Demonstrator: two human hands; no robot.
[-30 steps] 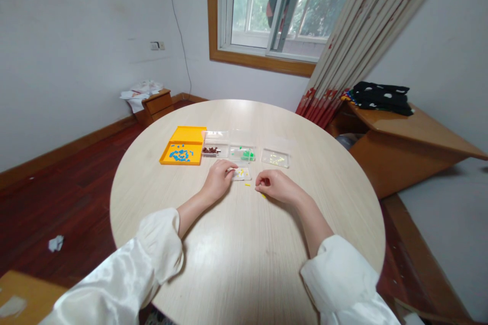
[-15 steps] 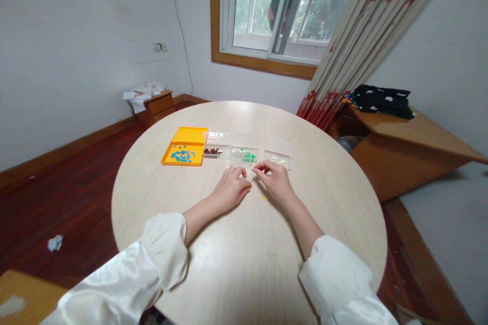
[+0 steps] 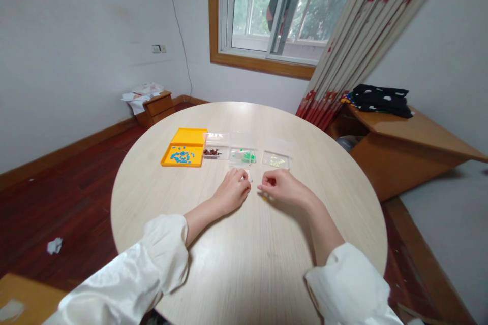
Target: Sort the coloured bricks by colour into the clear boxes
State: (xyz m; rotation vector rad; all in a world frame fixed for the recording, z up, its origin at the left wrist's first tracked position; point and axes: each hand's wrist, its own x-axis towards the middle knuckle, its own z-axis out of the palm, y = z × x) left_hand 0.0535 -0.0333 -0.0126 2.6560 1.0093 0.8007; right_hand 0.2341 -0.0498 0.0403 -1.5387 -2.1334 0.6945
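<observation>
My left hand [image 3: 233, 190] rests on the table with curled fingers beside a small clear case [image 3: 249, 174] that it partly covers. Whatever is between those fingers is too small to make out. Just to the right, my right hand [image 3: 285, 185] is closed in a pinch low over the tabletop, and its fingers hide what they hold, if anything. A small yellow piece [image 3: 264, 198] lies under its fingertips. Beyond the hands stand an open clear case with green pieces [image 3: 248, 156] and another with pale yellow pieces [image 3: 277, 161].
On the left of the round table [image 3: 244, 264] are an open orange case [image 3: 189, 136] with blue pieces [image 3: 182, 156] and a clear case holding dark brown pieces [image 3: 211, 152]. A tilted wooden desk [image 3: 396, 152] with dark folded cloth [image 3: 383, 100] stands beyond the right edge.
My right hand has moved away from the small clear case, right and toward me, down to the yellow piece. My left hand stays nearly in place, its fingers drawn closer together.
</observation>
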